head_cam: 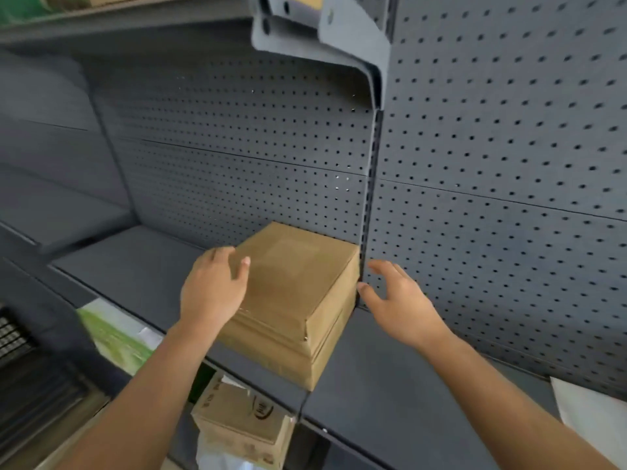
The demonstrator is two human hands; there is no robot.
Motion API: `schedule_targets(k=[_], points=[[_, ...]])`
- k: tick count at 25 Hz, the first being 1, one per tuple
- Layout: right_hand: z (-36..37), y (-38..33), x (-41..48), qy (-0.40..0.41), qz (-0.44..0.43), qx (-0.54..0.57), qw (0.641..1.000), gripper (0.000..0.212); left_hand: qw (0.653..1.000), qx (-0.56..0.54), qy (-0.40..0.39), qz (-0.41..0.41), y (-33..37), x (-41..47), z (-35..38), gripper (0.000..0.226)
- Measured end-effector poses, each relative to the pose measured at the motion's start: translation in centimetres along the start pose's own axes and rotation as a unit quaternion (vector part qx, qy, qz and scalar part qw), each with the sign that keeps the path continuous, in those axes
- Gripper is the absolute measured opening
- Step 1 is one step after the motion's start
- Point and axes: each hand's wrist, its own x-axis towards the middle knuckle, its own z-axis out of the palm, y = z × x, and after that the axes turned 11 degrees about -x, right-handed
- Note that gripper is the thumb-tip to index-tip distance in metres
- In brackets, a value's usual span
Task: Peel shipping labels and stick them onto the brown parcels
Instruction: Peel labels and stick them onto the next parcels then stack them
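Brown cardboard parcels (298, 286) lie stacked on a dark grey shelf (135, 266), against the pegboard back. The top parcel shows a faint paler rectangle on its upper face. My left hand (212, 290) rests on the stack's left side, thumb on the top face and fingers wrapped over the left edge. My right hand (397, 300) hovers just right of the stack with fingers spread, its thumb tip close to the parcel's right side; contact cannot be told. No shipping label is visible.
A grey pegboard wall (492, 164) and a slotted upright (369, 198) stand behind the stack. An upper shelf bracket (322, 39) hangs overhead. Below the shelf sit a printed brown carton (244, 425) and a green-white package (115, 334). A white sheet (593, 418) lies at the right.
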Motion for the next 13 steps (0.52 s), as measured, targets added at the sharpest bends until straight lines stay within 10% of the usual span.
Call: schedule_targets(k=[8, 13], points=[[7.9, -3.6, 2.5, -0.089, 0.225, 0.314, 0.918, 0.096, 0.933, -0.271, -0.093, -0.217, -7.9, 4.2, 1.1, 0.064], [8.8, -4.8, 2.3, -0.111, 0.26, 0.383, 0.88, 0.04, 0.885, -0.368, -0.109, -0.263, -8.4, 5.2, 1.4, 0.043]])
